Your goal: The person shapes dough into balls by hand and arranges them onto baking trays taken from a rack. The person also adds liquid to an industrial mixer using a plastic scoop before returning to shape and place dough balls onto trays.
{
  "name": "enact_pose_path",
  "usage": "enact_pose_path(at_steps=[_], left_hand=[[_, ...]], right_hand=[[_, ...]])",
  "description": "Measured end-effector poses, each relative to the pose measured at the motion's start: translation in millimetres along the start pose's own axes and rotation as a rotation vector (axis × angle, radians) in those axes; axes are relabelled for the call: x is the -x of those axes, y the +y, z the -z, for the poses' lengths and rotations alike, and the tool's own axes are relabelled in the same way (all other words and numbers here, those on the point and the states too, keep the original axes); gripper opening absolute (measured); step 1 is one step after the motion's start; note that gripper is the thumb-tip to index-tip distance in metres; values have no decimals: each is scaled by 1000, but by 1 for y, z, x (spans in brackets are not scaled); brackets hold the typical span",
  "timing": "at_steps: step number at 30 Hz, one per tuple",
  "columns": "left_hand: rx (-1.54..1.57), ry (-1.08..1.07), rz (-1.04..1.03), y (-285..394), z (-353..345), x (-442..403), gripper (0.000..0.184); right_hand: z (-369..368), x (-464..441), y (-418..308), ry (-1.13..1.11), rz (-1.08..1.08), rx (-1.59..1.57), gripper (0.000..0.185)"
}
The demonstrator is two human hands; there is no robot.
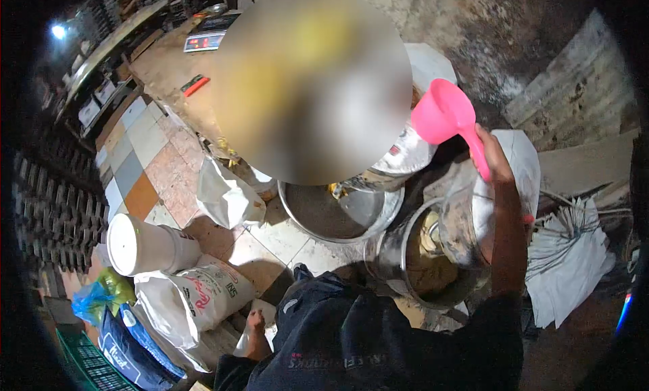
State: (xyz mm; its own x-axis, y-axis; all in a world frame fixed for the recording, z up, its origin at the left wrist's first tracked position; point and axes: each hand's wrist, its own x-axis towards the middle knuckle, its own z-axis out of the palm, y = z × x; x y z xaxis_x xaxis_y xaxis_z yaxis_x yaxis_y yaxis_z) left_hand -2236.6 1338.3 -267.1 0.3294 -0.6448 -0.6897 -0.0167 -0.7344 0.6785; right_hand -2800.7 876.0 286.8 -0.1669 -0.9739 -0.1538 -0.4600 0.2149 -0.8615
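My right hand (495, 154) is raised at the right, its fingers wrapped round the handle of a pink plastic dipper (443, 114). The dipper's bowl points up and to the left. Low beside my body, my left hand (256, 331) has its fingers curled in; whether anything is in them is hidden. Next to it stands a white printed sack (215, 293). Below the dipper, a wide metal basin (399, 208) sits on the floor. To its right, a metal pot (405, 256) holds brownish stuff and a pale object.
A blurred disc covers the upper middle. A white bucket (128, 246) leans at the left, above a blue bag (128, 354) and a green crate (88, 364). A digital scale (204, 42) and a red-and-black tool (195, 85) lie on the table (159, 63). White sacking (564, 269) hangs at right.
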Motion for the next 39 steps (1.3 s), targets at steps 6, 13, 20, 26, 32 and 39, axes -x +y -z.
enact_pose_path(at_steps=[6,13,20,26,32,39], left_hand=[[610,143,309,-48,63,-1,23],[626,210,165,-16,100,-13,19],[266,270,-209,120,133,-116,30],[230,266,-480,305,206,-245,25],[-279,-28,-311,368,308,-291,43],[20,478,-244,373,507,-325,37]], right_hand=[[-59,-81,-30,109,-47,-49,44],[-71,-157,-9,137,-88,-140,44],[-39,-181,-6,296,-198,529,59],[-132,-149,-76,1095,500,543,42],[-340,-169,-155,1225,782,572,20],[-576,-260,-348,803,860,-15,24]])
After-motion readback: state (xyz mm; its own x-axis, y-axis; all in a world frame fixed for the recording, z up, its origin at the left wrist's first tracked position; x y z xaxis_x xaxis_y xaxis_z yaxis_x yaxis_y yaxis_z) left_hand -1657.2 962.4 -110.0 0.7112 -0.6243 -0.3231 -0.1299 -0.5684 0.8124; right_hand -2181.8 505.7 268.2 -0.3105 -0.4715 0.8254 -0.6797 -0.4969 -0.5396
